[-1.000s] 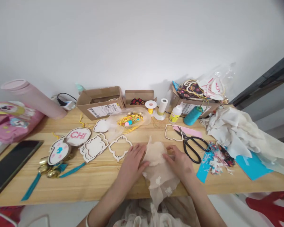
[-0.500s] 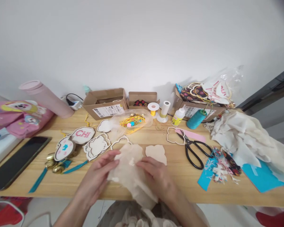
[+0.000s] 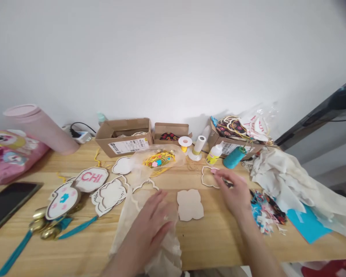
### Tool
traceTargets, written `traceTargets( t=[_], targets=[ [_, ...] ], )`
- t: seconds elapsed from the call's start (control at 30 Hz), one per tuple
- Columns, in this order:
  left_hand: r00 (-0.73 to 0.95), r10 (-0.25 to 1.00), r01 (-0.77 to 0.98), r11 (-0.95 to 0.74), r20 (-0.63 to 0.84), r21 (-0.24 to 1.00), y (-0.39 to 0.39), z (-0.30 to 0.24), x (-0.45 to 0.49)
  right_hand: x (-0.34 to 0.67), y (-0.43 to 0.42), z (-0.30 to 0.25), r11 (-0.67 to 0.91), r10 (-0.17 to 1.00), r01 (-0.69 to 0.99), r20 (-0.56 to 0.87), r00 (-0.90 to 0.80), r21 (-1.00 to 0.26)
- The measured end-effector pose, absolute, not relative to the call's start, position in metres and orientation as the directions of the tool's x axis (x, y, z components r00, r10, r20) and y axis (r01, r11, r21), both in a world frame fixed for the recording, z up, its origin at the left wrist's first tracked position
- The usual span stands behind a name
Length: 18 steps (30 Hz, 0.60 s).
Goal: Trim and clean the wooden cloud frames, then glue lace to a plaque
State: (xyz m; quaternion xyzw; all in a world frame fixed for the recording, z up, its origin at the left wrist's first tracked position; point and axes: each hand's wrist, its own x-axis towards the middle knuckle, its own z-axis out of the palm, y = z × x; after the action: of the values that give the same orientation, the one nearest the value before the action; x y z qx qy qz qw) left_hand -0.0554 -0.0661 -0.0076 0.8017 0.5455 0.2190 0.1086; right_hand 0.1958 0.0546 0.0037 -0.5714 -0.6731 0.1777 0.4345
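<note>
My left hand (image 3: 151, 225) lies flat on a sheer cream cloth (image 3: 123, 234), fingers stretched out. Under the cloth's upper edge, part of a cut-out frame (image 3: 145, 184) shows. My right hand (image 3: 233, 190) is over the scissors, fingers curled together beside a scalloped wooden frame (image 3: 203, 177) and the end of a pink strip (image 3: 213, 171). Only a small black part of the scissors (image 3: 227, 183) shows. What the right fingers grip, if anything, is hidden. Between the hands lies a scalloped cream piece (image 3: 190, 204).
Cardboard boxes (image 3: 122, 134), thread spools (image 3: 185, 143) and a glue bottle (image 3: 214, 154) line the back. Cloud-shaped pieces (image 3: 111, 194), a round "CHI" piece (image 3: 91, 178) and brass bells (image 3: 50, 231) lie left. Fabric scraps (image 3: 266, 213) and cream cloth (image 3: 288, 181) lie right.
The cloth, earlier held up between both hands, now lies on the table under my left hand. My right hand has let go of it and moved right to the scissors. The view has shifted.
</note>
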Motion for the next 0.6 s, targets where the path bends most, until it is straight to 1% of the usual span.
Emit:
traceTargets(
  t=[0.03,0.1,0.13,0.2,0.27,0.3,0.37,0.43,0.47,0.53,0.6],
  targets=[
    [0.374,0.896,0.806,-0.441,0.238,0.396,-0.055,-0.003,-0.05,0.199,0.068,0.015,0.214,0.927,0.686,0.366,0.083,-0.696],
    [0.463,0.84,0.752,-0.541,0.282,0.376,-0.03,0.005,-0.043,0.199,0.093,0.033,0.088,0.944,0.807,0.309,0.12,-0.584],
    [0.473,0.831,0.741,-0.555,0.292,0.379,-0.018,0.007,-0.041,0.197,0.104,0.039,0.046,0.956,0.846,0.269,0.117,-0.531],
    [0.473,0.832,0.733,-0.554,0.289,0.395,0.003,0.009,-0.037,0.191,0.12,0.041,-0.018,0.973,0.885,0.197,0.123,-0.465],
    [0.473,0.849,0.748,-0.528,0.236,0.401,0.014,0.006,-0.034,0.184,0.13,0.036,-0.063,0.974,0.896,0.168,0.151,-0.44],
    [0.48,0.852,0.752,-0.521,0.206,0.403,0.017,0.003,-0.033,0.181,0.132,0.033,-0.072,0.969,0.895,0.18,0.167,-0.44],
    [0.512,0.847,0.745,-0.522,0.146,0.415,0.015,-0.004,-0.03,0.177,0.131,0.03,-0.033,0.95,0.88,0.258,0.174,-0.473],
    [0.532,0.841,0.739,-0.52,0.103,0.428,0.01,-0.01,-0.026,0.176,0.123,0.032,0.098,0.916,0.832,0.376,0.139,-0.547],
    [0.534,0.841,0.74,-0.515,0.089,0.432,0.008,-0.012,-0.024,0.175,0.117,0.036,0.182,0.894,0.781,0.432,0.122,-0.597],
    [0.524,0.848,0.746,-0.503,0.081,0.436,0.006,-0.012,-0.021,0.177,0.099,0.043,0.335,0.855,0.613,0.504,0.12,-0.715],
    [0.512,0.855,0.748,-0.493,0.087,0.445,0.009,-0.008,-0.019,0.18,0.076,0.049,0.403,0.852,0.391,0.495,0.17,-0.827]
  ],
)
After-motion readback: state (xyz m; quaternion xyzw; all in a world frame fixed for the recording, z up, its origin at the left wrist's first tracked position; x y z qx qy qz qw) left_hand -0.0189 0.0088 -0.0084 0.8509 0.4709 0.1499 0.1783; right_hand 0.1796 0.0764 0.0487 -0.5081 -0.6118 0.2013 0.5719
